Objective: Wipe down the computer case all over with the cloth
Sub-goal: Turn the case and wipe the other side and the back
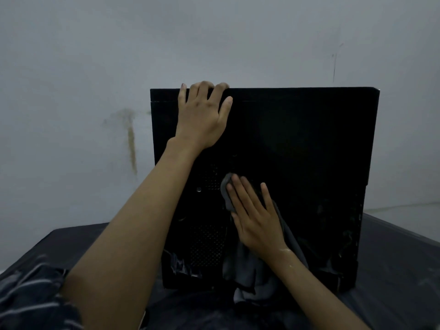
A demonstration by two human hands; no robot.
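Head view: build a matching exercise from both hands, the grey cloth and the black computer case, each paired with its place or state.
1 left hand
2 right hand
3 grey fabric cloth
4 black boxy computer case

A upright on the dark sheet
B grips the case's top edge
C lies flat on the cloth
D pressed against the case's side

Pairs: 1-B, 2-C, 3-D, 4-A
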